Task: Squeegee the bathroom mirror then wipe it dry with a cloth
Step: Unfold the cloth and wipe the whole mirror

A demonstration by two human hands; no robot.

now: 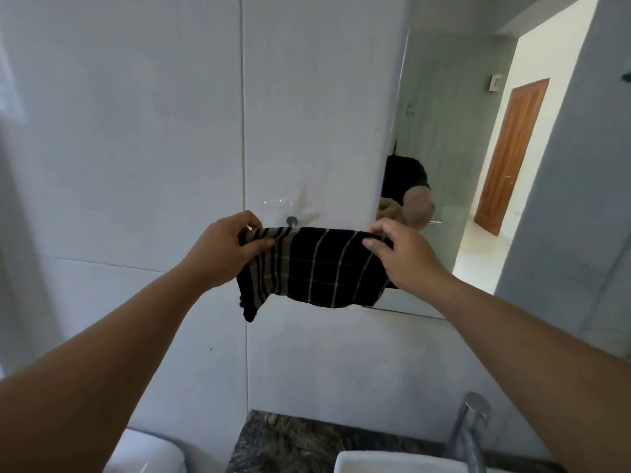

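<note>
A black cloth (314,268) with pale stripes hangs spread out in front of the tiled wall. My left hand (222,250) pinches its upper left corner and my right hand (406,257) pinches its upper right corner. The cloth's right end overlaps the lower left corner of the bathroom mirror (478,148), which fills the upper right of the view and reflects a dark-sleeved arm and a wooden door. Just above the cloth's top edge a small metal hook (292,220) with a clear adhesive pad sticks out of the wall. No squeegee is in view.
A chrome tap (473,428) rises at the bottom right above a white basin (392,462) set in a dark stone counter (300,442). A white toilet cistern (150,452) shows at the bottom left. Grey wall tiles (136,131) cover the left.
</note>
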